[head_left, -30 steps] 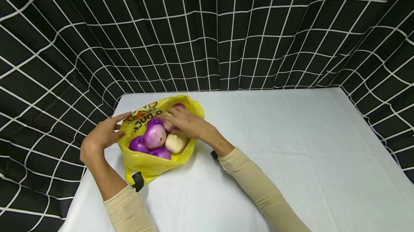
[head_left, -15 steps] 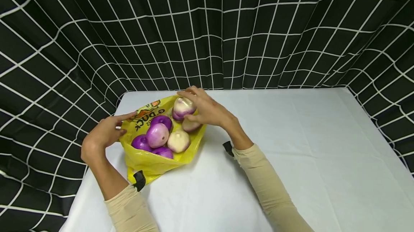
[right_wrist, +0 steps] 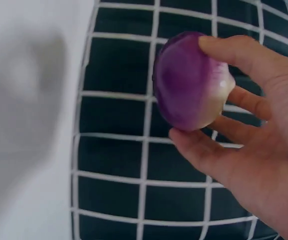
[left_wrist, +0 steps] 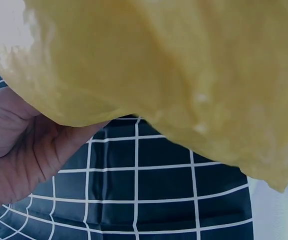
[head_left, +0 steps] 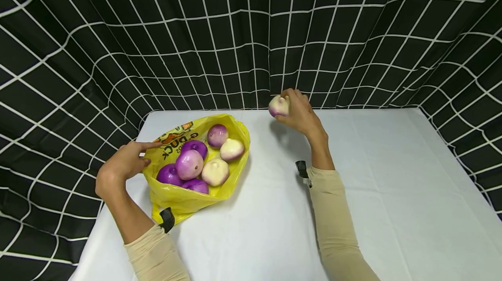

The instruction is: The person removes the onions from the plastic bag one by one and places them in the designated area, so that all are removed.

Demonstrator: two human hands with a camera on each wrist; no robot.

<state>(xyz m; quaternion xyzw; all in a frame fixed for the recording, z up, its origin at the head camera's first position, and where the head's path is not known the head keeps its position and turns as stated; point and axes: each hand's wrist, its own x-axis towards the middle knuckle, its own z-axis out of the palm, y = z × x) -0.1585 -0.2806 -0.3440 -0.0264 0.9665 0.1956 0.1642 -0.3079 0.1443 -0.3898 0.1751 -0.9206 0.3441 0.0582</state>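
My right hand [head_left: 300, 113] pinches an onion [head_left: 279, 106] between thumb and fingers, above the back of the table. In the right wrist view, this onion [right_wrist: 188, 82] is glossy purple on one side and white at the other, with a small nub. My left hand [head_left: 123, 167] holds the left rim of a yellow plastic bag [head_left: 180, 198], its index finger along the rim. The bag gapes wide and has a printed duck design. Several onions lie inside, some deep purple [head_left: 169, 174], some mostly white [head_left: 215, 172]. In the left wrist view, the bag [left_wrist: 183, 75] hides part of that hand.
A white-covered table [head_left: 372, 185] stretches to the right of the bag. A black curtain with a white grid [head_left: 219, 41] hangs behind and along both sides. Black wrist cameras [head_left: 167, 220] sit at both wrists.
My right hand lifted one onion out of the bag and carried it to the right, toward the back of the table. My left hand has stayed at the bag's left rim.
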